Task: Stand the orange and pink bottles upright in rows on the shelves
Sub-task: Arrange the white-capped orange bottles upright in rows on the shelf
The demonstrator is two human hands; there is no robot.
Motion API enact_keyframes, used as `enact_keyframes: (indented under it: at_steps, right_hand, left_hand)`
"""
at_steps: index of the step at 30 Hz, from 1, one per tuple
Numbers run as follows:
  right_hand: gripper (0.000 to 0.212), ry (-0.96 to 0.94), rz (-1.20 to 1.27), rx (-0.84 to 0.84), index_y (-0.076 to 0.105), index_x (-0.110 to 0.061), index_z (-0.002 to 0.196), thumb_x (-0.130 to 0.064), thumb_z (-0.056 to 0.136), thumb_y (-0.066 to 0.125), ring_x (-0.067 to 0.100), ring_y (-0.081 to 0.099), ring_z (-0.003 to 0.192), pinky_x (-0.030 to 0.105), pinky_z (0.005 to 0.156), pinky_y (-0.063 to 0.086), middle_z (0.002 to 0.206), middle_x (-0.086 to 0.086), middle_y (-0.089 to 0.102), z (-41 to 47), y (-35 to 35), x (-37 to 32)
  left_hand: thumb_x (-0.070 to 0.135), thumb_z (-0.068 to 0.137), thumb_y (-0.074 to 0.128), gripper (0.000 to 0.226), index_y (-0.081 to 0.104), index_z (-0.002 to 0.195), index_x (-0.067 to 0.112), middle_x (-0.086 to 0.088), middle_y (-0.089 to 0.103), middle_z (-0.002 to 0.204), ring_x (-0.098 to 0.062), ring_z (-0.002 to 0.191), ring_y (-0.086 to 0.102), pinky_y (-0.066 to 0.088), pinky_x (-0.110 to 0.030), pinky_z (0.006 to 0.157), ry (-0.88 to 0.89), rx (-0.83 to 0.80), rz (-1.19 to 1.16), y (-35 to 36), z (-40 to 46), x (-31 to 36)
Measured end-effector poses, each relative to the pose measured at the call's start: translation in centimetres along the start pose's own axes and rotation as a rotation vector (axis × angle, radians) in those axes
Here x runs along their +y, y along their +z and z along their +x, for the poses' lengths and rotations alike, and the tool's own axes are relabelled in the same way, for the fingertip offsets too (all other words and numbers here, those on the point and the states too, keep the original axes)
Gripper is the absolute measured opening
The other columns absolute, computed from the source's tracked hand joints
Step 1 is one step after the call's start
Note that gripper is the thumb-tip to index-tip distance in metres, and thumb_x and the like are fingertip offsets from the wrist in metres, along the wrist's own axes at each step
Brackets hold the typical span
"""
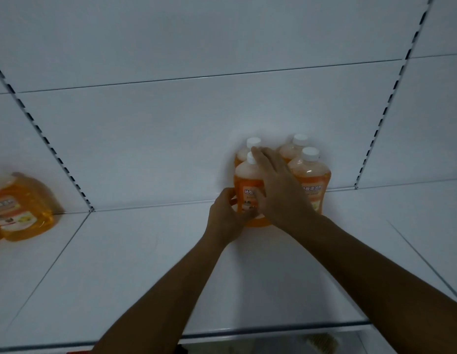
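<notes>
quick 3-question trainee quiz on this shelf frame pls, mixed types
1. True or false: the left hand holds the front-left bottle low on its body.
2. How many orange bottles stand in the group by the back panel?
A) two B) four C) six
3. Fill in: the caps on the grouped bottles are ____.

Key:
1. True; its fingers curl round the lower body, while the right hand lies with straight fingers against the bottle's front, reaching up to the cap.
2. B; two in front, two behind, all upright. More orange bottles stand apart in the next bay on the left.
3. white.
</notes>
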State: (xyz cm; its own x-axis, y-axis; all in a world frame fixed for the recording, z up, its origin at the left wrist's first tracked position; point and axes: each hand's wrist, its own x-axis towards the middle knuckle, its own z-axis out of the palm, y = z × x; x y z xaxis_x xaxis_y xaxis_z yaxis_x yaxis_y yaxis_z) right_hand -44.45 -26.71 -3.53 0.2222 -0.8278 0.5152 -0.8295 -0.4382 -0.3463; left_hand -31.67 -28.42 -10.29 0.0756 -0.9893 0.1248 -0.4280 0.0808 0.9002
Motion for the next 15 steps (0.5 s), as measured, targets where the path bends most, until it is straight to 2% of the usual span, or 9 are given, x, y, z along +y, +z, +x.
enact_keyframes:
  at_steps: [4, 8, 12, 15]
  right_hand:
    - [0.080, 0.016, 0.053, 0.008, 0.020, -0.018, 0.152, -0.012, 0.087, 0.066, 0.024, 0.032, 0.139, 0.035, 0.109, 0.034, 0.155, 0.004, 0.026, 0.03, -0.08, 0.50]
    - [0.080, 0.032, 0.083, -0.013, 0.019, -0.020, 0.152, -0.012, 0.087, 0.066, 0.025, 0.034, 0.138, 0.040, 0.110, 0.034, 0.154, 0.005, 0.029, 0.01, 0.02, 0.81]
    - [0.078, 0.023, 0.072, -0.014, 0.019, -0.020, 0.152, -0.012, 0.089, 0.064, 0.025, 0.034, 0.138, 0.039, 0.109, 0.035, 0.153, 0.004, 0.029, 0.02, 0.07, 0.89]
    - [0.079, 0.019, 0.056, -0.016, 0.016, -0.021, 0.152, -0.012, 0.089, 0.063, 0.025, 0.032, 0.139, 0.040, 0.110, 0.034, 0.155, 0.004, 0.026, -0.07, 0.01, 0.94]
  left_hand:
    - [0.039, 0.076, 0.079, 0.069, 0.047, 0.133, 0.018, 0.002, 0.058, 0.130, -0.015, 0.116, 0.056, 0.044, -0.024, 0.085, -0.007, 0.000, 0.013, 0.67, -0.17, 0.46]
    - [0.037, 0.075, 0.080, 0.070, 0.047, 0.134, 0.018, 0.000, 0.058, 0.131, -0.017, 0.117, 0.056, 0.044, -0.027, 0.089, -0.032, -0.001, 0.038, 0.69, -0.22, 0.64]
    - [0.037, 0.076, 0.080, 0.071, 0.045, 0.136, 0.018, 0.001, 0.057, 0.134, -0.018, 0.121, 0.055, 0.043, -0.026, 0.089, -0.037, -0.016, 0.070, 0.73, -0.44, 0.81]
    - [0.036, 0.078, 0.078, 0.073, 0.041, 0.139, 0.018, -0.001, 0.054, 0.138, -0.021, 0.124, 0.053, 0.044, -0.032, 0.096, -0.044, -0.042, 0.120, 0.85, -0.60, 1.01]
